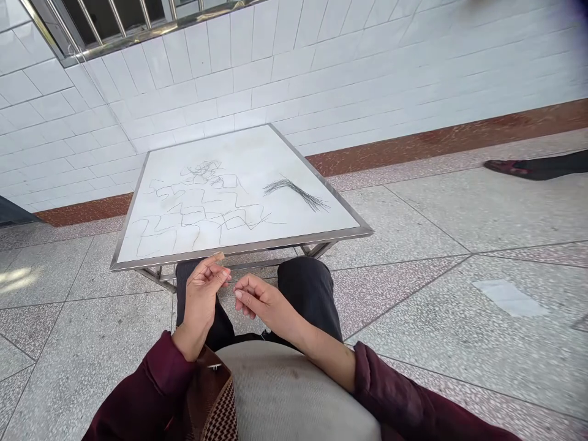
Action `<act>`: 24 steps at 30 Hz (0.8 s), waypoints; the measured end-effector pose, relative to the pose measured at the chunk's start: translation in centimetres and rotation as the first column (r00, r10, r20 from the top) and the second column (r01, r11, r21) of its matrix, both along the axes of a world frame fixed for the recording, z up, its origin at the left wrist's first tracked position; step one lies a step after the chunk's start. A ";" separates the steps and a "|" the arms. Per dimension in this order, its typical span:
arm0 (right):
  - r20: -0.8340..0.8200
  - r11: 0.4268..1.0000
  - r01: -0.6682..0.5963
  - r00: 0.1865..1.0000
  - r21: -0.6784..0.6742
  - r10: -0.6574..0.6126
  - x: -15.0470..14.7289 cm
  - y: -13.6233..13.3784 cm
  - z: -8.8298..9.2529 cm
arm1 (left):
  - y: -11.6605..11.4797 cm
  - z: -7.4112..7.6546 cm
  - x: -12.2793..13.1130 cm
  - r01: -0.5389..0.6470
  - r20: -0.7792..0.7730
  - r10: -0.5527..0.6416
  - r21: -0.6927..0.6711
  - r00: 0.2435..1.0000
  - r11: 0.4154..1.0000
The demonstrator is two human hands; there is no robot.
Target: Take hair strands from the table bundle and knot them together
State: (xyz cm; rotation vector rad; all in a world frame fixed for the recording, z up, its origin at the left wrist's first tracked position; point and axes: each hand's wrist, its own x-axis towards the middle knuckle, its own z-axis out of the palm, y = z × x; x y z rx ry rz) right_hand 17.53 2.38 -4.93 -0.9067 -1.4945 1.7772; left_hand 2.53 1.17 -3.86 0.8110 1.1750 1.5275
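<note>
Subject seated, hands raised in front of the torso, just short of the near edge of a small square desk with a white top and stainless-steel frame. Left hand above the left knee, thumb and fingertips drawn together in a light pinch. Right hand beside it, not touching, fingers curled inward and thumb resting against them. Grip on both sides appears closed on nothing thick; any single fine strand would be too thin to resolve at this view, so held or empty cannot be told.

On the desktop, right of centre, lies a curved, tapered bundle of thin dark hair-like fibres. Left of it, well apart, a sparse tangle of loose dark fibres spreads in zigzag lines across the white surface.

Below the hands: black trouser knees. Forearms emerge from maroon sleeves. A pale ribbed round cushion and brown checked cloth sit at the lap. Floor is speckled terrazzo, with a white paper scrap on it. White tiled wall behind. At upper right, a second person's foot in a dark red shoe rests on the floor.
</note>
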 end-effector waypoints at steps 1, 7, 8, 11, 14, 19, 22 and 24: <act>0.010 1.000 -0.006 1.000 0.003 0.006 0.0 -0.1 0.0 | 0.0 0.2 -0.1 -0.015 0.013 0.015 -0.010 1.000 1.000; 0.031 1.000 0.011 0.999 0.017 -0.011 0.0 -0.3 0.0 | -0.2 0.5 -0.1 0.001 0.029 -0.001 -0.024 1.000 1.000; 0.030 1.000 0.011 0.999 0.017 -0.012 0.0 -0.3 0.0 | -0.2 0.5 0.0 0.016 0.014 -0.016 -0.029 1.000 0.999; 0.016 1.000 0.012 1.000 0.018 -0.012 0.1 -0.2 -0.2 | -0.3 0.4 0.0 0.066 -0.025 -0.067 -0.054 0.997 0.996; 0.004 1.000 -0.016 1.000 -0.004 0.016 0.2 0.0 -0.3 | -0.3 0.3 -0.1 0.086 -0.053 -0.089 -0.054 0.995 0.995; -0.027 0.997 -0.039 0.999 -0.064 0.037 0.2 0.0 -0.5 | -0.5 0.4 -0.2 0.086 -0.092 -0.092 -0.067 0.991 0.994; -0.032 0.998 -0.006 0.999 -0.062 0.004 0.2 0.0 -0.3 | -0.7 0.4 -0.3 0.111 -0.137 -0.119 -0.063 0.983 0.992; -0.029 0.998 0.006 1.000 -0.057 -0.007 0.2 0.0 -0.2 | -0.7 0.3 -0.3 0.121 -0.141 -0.128 -0.059 0.982 0.991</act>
